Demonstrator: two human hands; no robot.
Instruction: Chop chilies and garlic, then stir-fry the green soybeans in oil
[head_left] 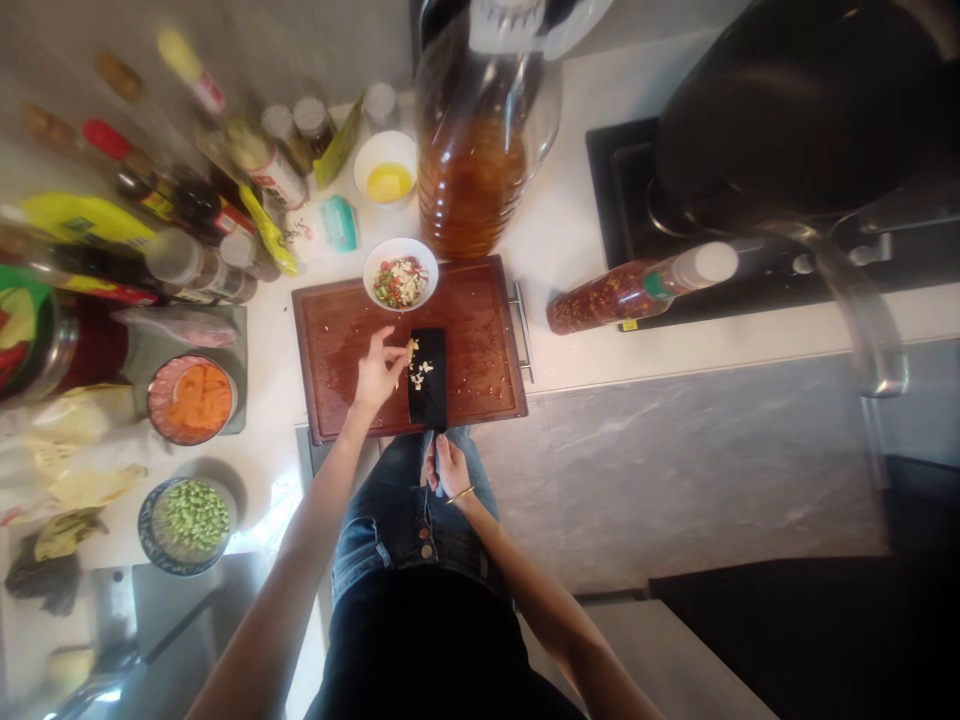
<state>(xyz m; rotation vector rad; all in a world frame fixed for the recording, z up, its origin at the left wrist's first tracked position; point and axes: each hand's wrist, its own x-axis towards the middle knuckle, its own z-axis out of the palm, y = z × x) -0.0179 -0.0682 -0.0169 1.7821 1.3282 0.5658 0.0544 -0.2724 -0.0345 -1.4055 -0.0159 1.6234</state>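
My right hand (450,468) is wrapped round the handle of a cleaver with a black blade (429,405). The blade lies flat above the wooden cutting board (337,345), and chopped pale bits, perhaps garlic, rest on it (422,376). My left hand (379,372) is at the blade's left edge, thumb and forefinger pinched close to the bits; whether something sits between the fingertips I cannot make out. Just beyond, a white bowl (430,290) of chopped red, green and pale pieces stands on the board's far edge.
A large oil jug (469,170) stands behind the board. To the right are a sauce bottle (600,298) and a stove with a dark pan (795,110). Leftward sit bowls of sliced carrot (196,400) and green beans (191,515), plus several seasoning bottles. A small bowl (367,150) holds yellow liquid.
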